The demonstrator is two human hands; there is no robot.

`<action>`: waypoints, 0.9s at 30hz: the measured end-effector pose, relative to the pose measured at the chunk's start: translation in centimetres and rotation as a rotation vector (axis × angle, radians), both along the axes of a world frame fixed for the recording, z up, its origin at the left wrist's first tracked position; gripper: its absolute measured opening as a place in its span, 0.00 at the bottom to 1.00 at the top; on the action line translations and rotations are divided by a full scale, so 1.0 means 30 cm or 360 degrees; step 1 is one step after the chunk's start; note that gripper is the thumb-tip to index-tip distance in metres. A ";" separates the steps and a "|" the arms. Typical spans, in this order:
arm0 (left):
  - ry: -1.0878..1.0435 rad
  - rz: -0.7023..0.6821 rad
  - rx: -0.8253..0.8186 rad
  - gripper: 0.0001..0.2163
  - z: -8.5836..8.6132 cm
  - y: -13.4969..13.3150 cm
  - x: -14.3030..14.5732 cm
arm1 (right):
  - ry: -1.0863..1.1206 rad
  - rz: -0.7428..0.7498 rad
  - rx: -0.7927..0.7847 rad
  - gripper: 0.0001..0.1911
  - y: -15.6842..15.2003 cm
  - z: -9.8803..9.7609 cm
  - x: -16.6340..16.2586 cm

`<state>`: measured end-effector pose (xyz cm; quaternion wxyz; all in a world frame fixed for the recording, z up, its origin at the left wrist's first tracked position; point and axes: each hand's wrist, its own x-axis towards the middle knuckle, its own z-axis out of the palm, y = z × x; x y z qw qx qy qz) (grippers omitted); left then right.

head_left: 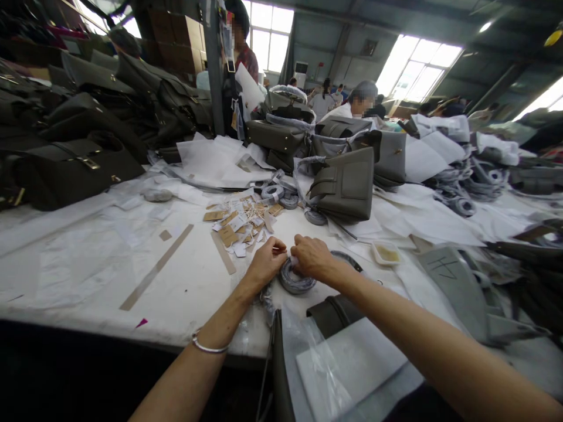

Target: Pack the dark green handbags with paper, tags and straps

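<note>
white table point(193, 287), roomy near-left edge point(105, 326); right hand point(313, 257) closed on coil point(297, 286), left hand point(267, 262), grip unclear

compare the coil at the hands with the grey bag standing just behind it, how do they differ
The coil is a small round ring, while the grey bag is much larger and boxy. The coil lies flat; the bag stands up. The coil has the left hand and right hand at it, whereas no hand is on the bag. Both are greyish and sit on the white table.
</note>
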<state>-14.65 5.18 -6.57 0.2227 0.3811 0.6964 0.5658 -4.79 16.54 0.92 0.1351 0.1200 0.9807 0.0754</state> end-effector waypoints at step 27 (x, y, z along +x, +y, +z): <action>-0.0018 0.0032 -0.0179 0.20 0.020 -0.008 -0.028 | 0.1035 -0.1035 -0.1529 0.13 0.048 0.238 0.628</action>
